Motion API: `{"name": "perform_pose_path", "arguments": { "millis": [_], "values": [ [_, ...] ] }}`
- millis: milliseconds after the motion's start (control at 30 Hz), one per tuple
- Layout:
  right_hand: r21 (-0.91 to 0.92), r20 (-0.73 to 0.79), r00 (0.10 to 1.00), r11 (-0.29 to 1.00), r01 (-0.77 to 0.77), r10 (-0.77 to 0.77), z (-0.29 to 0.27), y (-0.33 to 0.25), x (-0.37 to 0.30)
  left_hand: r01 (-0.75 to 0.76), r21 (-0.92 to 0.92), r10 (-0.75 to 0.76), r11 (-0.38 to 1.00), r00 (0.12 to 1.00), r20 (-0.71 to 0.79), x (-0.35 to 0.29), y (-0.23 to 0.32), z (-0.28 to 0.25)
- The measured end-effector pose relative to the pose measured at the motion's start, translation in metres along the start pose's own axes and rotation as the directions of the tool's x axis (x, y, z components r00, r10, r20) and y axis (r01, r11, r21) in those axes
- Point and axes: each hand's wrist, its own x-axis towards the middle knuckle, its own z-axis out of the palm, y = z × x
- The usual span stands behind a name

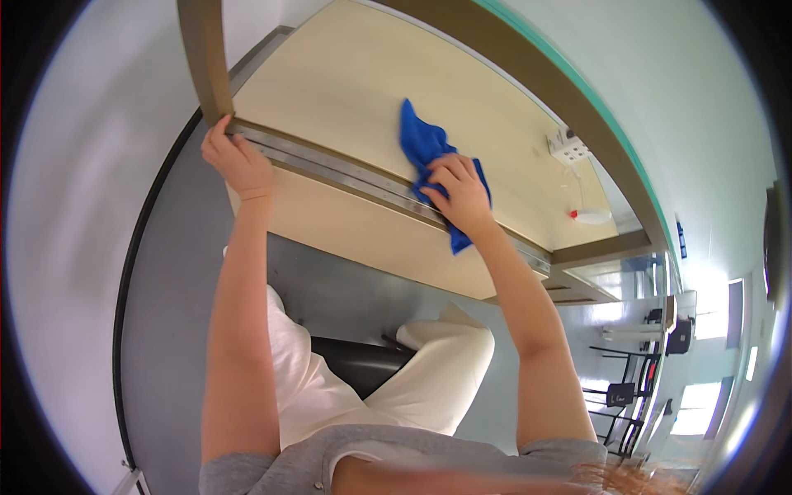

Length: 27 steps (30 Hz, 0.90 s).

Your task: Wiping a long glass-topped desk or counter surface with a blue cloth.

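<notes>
A crumpled blue cloth (425,142) lies across the front edge of a beige shelf (330,82), and one end hangs over the edge. My right hand (459,191) is closed on it with bent fingers, pressing it against the shelf by the metal rail (322,167). At the far left end of that rail, my left hand (239,165) grips the cabinet frame (210,74) where the brown upright meets the front edge. Its fingertips touch the corner. Part of the cloth is hidden under my right hand.
A white power strip (568,147) and a white bottle with a red tip (591,216) are at the shelf's right. Glass with a greenish edge (594,91) borders the top frame. Below are my legs and a black seat (359,363). Chairs (631,392) stand far right.
</notes>
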Motion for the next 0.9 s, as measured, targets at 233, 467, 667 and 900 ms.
{"name": "perform_pose_path", "arguments": {
  "millis": [233,467,667,900],
  "values": [
    [-0.156,0.014,0.962,0.951,-0.266,0.272,-0.08,0.062,-0.121,-0.167,0.095,0.155,0.981,0.981,0.118,-0.001,0.033,-0.01],
    [-0.482,0.017,0.919,0.809,-0.337,0.393,-0.108,0.065,-0.166,-0.51,-0.144,0.515,0.848,0.728,0.453,0.011,0.107,0.023],
    [-0.587,0.076,0.819,0.69,-0.424,0.568,-0.134,0.061,-0.139,-0.409,-0.068,0.368,0.91,0.719,0.589,0.005,0.093,0.026],
    [0.956,0.171,0.68,0.048,-0.291,0.713,-0.141,0.066,-0.09,-0.295,-0.007,0.244,0.955,0.777,0.581,0.007,0.089,0.023]
  ]
}}
